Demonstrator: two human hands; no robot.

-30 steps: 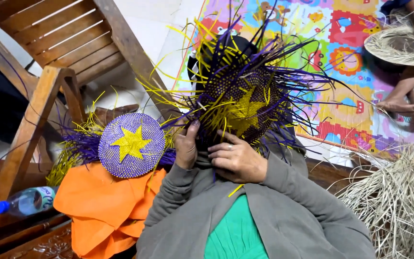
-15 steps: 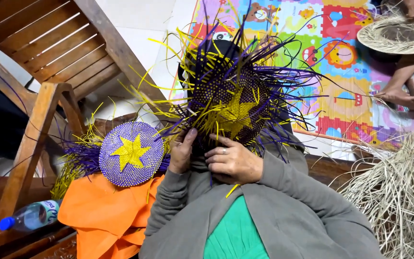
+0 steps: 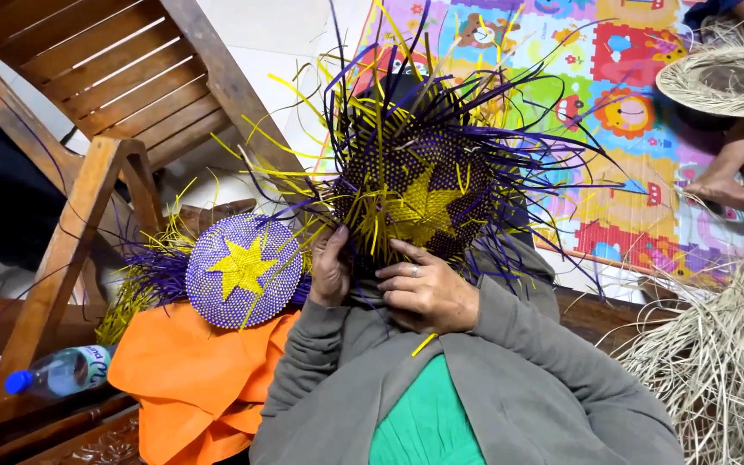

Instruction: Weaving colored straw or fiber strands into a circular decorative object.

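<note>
the unfinished woven piece (image 3: 419, 194) sits at the centre, with the left hand (image 3: 331, 269) and right hand (image 3: 428, 293) side by side against its lower edge. to its left a finished woven disc (image 3: 243, 269) lies on a folded cloth (image 3: 187, 379). a plastic bottle (image 3: 58, 372) lies further left, under the wooden chair (image 3: 105, 112), which stands behind the disc. a heap of loose straw (image 3: 716, 370) lies at the right. beyond it, a straw hat (image 3: 721, 82) rests on the play mat (image 3: 613, 129) beside another person's foot (image 3: 738, 196).

Even, bright indoor light — soft shadows, no glare; centre sharp, slight wide-angle stretch and softness towards the edges.
</note>
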